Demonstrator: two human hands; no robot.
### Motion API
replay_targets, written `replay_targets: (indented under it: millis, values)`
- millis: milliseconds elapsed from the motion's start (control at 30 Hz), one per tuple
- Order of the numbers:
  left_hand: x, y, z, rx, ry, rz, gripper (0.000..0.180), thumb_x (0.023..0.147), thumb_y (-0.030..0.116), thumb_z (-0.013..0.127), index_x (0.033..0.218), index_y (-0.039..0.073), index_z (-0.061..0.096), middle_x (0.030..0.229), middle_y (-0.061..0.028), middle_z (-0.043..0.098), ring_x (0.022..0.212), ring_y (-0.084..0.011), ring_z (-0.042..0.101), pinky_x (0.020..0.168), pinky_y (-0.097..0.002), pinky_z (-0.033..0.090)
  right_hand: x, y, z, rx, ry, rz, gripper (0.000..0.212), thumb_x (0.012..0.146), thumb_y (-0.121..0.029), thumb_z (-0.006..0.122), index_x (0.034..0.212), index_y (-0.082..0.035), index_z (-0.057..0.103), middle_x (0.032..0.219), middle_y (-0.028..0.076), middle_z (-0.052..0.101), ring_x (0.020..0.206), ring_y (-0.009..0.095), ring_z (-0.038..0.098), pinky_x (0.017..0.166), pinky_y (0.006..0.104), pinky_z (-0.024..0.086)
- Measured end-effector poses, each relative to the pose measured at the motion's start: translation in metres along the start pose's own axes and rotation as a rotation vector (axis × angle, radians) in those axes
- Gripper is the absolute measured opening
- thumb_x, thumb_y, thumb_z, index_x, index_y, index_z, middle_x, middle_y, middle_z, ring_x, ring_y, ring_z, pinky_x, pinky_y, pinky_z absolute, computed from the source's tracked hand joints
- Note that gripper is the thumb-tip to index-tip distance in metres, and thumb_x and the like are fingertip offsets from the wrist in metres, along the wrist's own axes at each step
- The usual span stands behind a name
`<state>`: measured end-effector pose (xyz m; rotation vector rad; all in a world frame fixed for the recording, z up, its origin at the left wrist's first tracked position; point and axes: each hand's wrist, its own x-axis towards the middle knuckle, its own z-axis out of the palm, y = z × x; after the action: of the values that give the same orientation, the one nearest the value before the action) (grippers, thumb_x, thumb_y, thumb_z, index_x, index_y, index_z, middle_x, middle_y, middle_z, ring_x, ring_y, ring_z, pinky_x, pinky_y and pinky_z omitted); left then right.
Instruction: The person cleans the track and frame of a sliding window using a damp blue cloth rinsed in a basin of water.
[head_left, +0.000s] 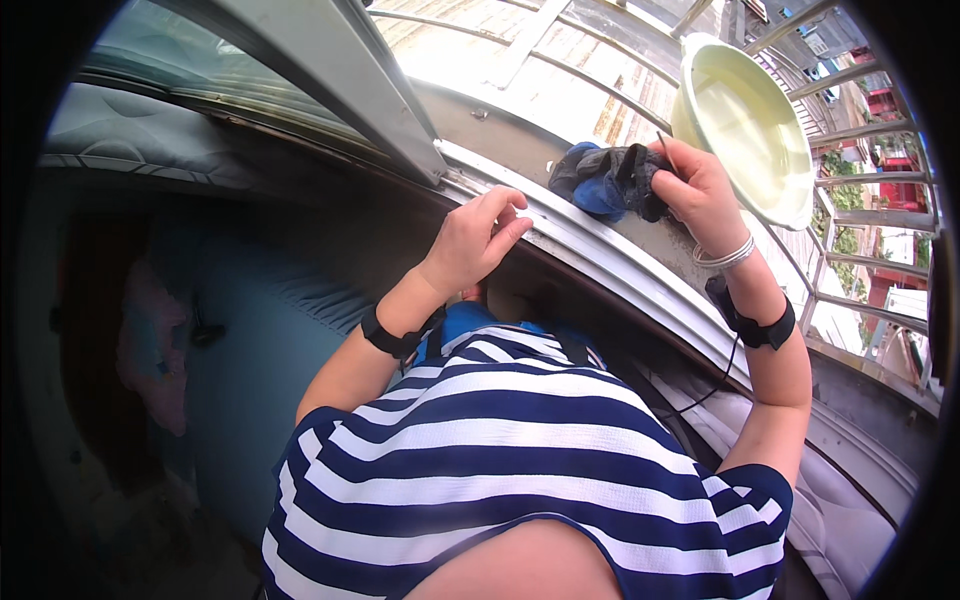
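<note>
A crumpled dark grey and blue cloth [606, 180] hangs from my right hand [697, 196], pinched between thumb and fingers over the window sill. A thin dark strip sticks up by those fingertips; what it belongs to I cannot make out. My left hand [474, 239] hovers near the white sliding-window track [590, 251], its fingers loosely curved and the thumb apart from them, with nothing between. Just beyond my right hand, a pale green plastic basin [745, 130] leans tilted against the metal bars.
Outside the opening runs a metal railing [873, 217], with buildings and greenery below. A window frame [330, 80] with glass stands at the upper left. Patterned padded fabric [150, 135] lies along the inner ledge. Black bands circle both forearms, and a cable hangs from the right one.
</note>
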<state>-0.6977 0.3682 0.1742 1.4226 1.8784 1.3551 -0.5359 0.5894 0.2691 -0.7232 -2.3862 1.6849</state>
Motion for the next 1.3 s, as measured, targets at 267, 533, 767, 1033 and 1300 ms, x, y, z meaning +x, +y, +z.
replay_targets:
  millis: [267,533,767,1033,1300]
  values:
    - [0.062,0.047,0.023,0.118,-0.137,0.179,0.049,0.084,0.02,0.07,0.125,0.005,0.048,0.114,-0.0124,0.055,0.1,-0.0226,0.058,0.082,-0.0326,0.05,-0.029,-0.04,-0.092,0.592,0.303,-0.237,0.024,0.097,-0.014,0.044,0.115,-0.002,0.055,0.093,0.003,0.062,0.071,0.007,0.053,0.053,0.0182,0.038]
    - [0.094,0.069,0.051,0.137,-0.314,0.15,0.055,0.086,0.026,0.068,0.131,0.007,0.044,0.125,-0.0132,0.053,0.108,-0.025,0.056,0.091,-0.0357,0.046,-0.036,-0.108,-0.182,0.553,0.584,-0.569,0.022,0.095,-0.021,0.048,0.085,-0.007,0.062,0.069,0.001,0.061,0.045,0.007,0.044,0.037,0.0186,0.031]
    - [0.086,0.062,0.063,0.085,-0.408,0.043,0.047,0.086,0.017,0.066,0.127,0.006,0.047,0.117,-0.0133,0.057,0.105,-0.0238,0.057,0.088,-0.035,0.047,-0.015,-0.012,-0.356,0.609,0.404,-0.445,0.015,0.096,-0.015,0.05,0.095,-0.005,0.061,0.082,0.002,0.062,0.055,0.01,0.044,0.05,0.0214,0.037]
    - [0.065,0.045,0.06,0.05,-0.393,-0.065,0.045,0.085,0.017,0.066,0.124,0.004,0.047,0.111,-0.0177,0.057,0.101,-0.0299,0.058,0.087,-0.0377,0.047,0.034,0.116,-0.251,0.005,0.587,0.358,0.021,0.082,-0.018,0.064,0.096,-0.002,0.063,0.072,0.01,0.063,0.042,0.013,0.046,0.039,0.0262,0.036]
    - [0.054,0.034,0.061,0.047,-0.358,-0.11,0.043,0.084,0.014,0.066,0.122,0.004,0.049,0.112,-0.0153,0.057,0.101,-0.0273,0.059,0.086,-0.035,0.048,0.051,0.145,-0.253,-0.62,0.514,0.324,0.025,0.079,-0.025,0.067,0.091,-0.003,0.072,0.071,0.009,0.068,0.063,0.016,0.063,0.063,0.0303,0.049]
